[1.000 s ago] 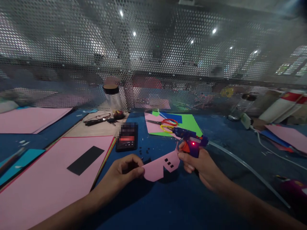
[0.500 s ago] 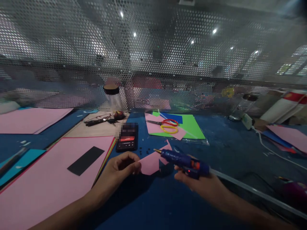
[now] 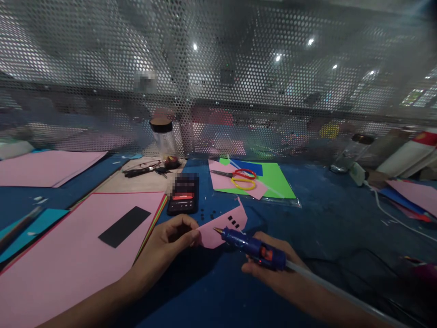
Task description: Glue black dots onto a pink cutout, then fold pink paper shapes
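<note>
Pinched by its left end, a pink paper cutout (image 3: 209, 238) is held up in my left hand (image 3: 174, 239). Several small black squares (image 3: 233, 222) show on the cutout toward its right end. My right hand (image 3: 278, 264) grips a blue glue gun (image 3: 251, 246) with a long clear glue stick (image 3: 327, 284) running out of its back. The brass nozzle points left over the cutout's face; whether it touches the paper I cannot tell. Behind the cutout, several tiny black bits (image 3: 202, 214) lie on the blue table (image 3: 205, 296).
A phone (image 3: 184, 193) lies beyond my left hand. Scissors (image 3: 244, 178) rest on pink, blue and green sheets (image 3: 282, 180). A black paper strip (image 3: 124, 226) sits on a pink stack (image 3: 68, 255) at left. Jars (image 3: 165, 143) stand before a perforated metal screen (image 3: 218, 59).
The glue gun has moved left and down, its nozzle now over the cutout's middle. The black squares on the cutout, hidden before behind the gun, now show. My left hand keeps its hold.
</note>
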`<control>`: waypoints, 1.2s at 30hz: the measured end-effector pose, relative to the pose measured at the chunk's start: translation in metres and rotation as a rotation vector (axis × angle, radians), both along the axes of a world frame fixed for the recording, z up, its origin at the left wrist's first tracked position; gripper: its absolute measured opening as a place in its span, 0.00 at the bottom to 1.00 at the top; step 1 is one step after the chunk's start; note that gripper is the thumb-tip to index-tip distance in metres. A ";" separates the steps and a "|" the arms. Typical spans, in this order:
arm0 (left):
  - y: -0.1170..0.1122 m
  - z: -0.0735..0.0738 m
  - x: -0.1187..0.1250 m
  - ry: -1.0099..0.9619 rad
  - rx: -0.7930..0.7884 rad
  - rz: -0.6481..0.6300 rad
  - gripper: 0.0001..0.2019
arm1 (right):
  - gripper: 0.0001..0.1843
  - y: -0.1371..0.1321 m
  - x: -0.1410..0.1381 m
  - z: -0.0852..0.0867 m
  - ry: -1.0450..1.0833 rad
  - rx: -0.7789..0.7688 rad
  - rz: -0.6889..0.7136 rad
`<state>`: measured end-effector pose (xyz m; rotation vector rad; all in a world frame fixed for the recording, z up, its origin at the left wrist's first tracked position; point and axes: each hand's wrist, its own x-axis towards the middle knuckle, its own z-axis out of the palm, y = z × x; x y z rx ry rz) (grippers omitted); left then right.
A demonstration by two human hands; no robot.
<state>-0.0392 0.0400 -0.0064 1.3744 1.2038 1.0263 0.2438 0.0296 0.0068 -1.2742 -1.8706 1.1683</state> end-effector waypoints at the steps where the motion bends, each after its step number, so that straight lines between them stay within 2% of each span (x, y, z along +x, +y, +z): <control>1: 0.000 0.000 0.000 -0.001 0.003 0.003 0.11 | 0.10 0.000 0.000 -0.001 -0.010 0.012 0.005; 6: -0.001 0.001 0.002 0.022 0.018 0.008 0.12 | 0.10 -0.001 0.000 -0.001 -0.044 0.064 0.033; 20: -0.001 -0.005 0.000 -0.024 0.007 -0.006 0.10 | 0.11 0.002 -0.003 0.004 -0.021 0.038 0.101; 30: -0.002 -0.001 0.002 -0.019 0.011 -0.014 0.11 | 0.12 0.001 -0.001 0.009 -0.057 0.020 0.135; 36: -0.003 0.000 0.003 0.008 0.029 -0.011 0.12 | 0.10 0.003 -0.002 0.005 -0.103 0.047 0.131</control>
